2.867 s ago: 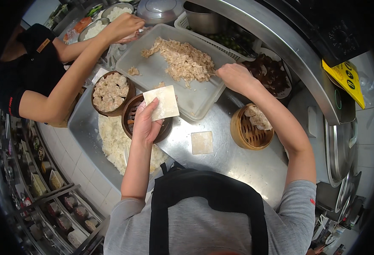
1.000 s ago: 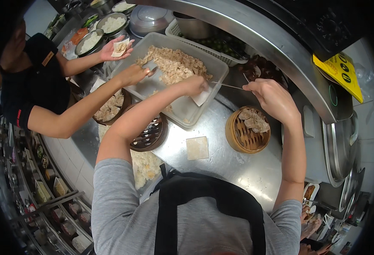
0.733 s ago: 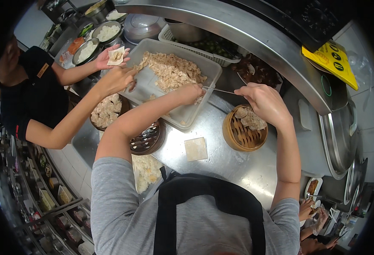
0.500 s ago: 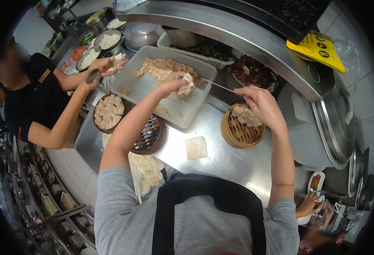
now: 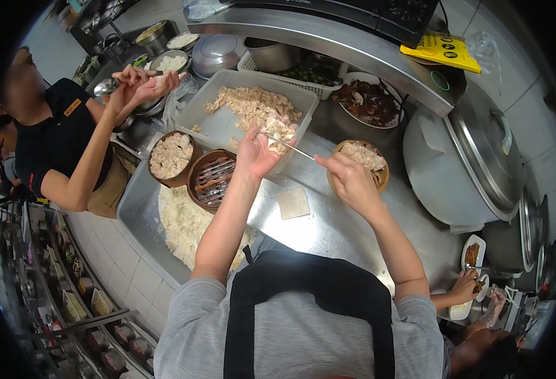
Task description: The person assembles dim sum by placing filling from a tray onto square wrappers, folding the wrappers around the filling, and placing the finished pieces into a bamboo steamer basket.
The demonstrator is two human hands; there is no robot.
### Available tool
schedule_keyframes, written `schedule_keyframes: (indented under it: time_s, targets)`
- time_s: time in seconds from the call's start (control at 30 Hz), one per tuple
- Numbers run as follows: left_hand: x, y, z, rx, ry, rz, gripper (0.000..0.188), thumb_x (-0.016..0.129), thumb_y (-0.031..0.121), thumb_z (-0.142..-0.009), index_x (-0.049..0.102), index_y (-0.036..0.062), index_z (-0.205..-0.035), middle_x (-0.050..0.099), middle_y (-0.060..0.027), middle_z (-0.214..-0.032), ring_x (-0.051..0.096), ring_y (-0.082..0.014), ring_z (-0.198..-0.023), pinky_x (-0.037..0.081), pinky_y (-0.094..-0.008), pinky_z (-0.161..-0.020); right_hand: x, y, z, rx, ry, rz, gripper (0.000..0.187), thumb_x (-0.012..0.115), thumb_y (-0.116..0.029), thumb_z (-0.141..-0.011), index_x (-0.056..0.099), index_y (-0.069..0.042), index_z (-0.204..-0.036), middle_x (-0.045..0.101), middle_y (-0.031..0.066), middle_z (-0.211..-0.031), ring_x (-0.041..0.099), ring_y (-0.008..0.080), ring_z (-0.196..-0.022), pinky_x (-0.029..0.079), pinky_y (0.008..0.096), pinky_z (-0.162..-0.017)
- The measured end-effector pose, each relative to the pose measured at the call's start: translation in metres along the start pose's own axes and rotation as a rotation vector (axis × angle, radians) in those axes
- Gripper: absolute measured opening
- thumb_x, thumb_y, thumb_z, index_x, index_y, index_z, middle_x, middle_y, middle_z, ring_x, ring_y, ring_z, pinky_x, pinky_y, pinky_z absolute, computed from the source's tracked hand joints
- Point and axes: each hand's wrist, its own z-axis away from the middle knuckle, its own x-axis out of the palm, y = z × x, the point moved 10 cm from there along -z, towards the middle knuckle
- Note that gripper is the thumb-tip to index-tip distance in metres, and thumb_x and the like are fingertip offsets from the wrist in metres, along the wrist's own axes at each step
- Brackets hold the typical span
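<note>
Centre frame, the left hand [image 5: 256, 155] cups a filled wrapper [image 5: 280, 131] over the filling tray [image 5: 209, 114]; keep the palm level so nothing spills. To its right, the right hand [image 5: 347, 180] pinches a thin metal spatula [image 5: 287, 147] and should press gently. Half a second ago both hands were higher, over the tray's middle.
</note>
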Motion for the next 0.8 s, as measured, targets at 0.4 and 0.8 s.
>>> schedule_keyframes:
  time_s: [0.4,0.8]
  targets:
    - [-0.004,-0.03,0.018,-0.043,-0.027,-0.265,0.058,0.046,0.034,-0.096,0.029,0.0,-0.14,0.039,-0.0205,-0.142,0.04,-0.0379,-0.129,0.039,-0.0538,-0.102,-0.033,-0.009,0.022,0.031,0.024,0.087,0.032,0.053,0.001,-0.081,0.063,-0.005,-0.11,0.059,0.0134,-0.085,0.06,0.0277,-0.077,0.047,0.0348,-0.068]
    - [0.019,-0.15,0.089,-0.683,-0.14,-0.208,0.06,0.033,0.061,-0.094,0.028,0.0161,-0.134,0.037,-0.028,-0.14,0.04,-0.0455,-0.127,0.041,-0.0575,-0.098,0.054,0.093,0.053,0.641,-0.394,-1.095,0.011,0.068,-0.013,-0.084,0.058,-0.009,-0.086,0.061,-0.001,-0.075,0.047,0.0009,-0.062,0.031,0.0177,-0.044]
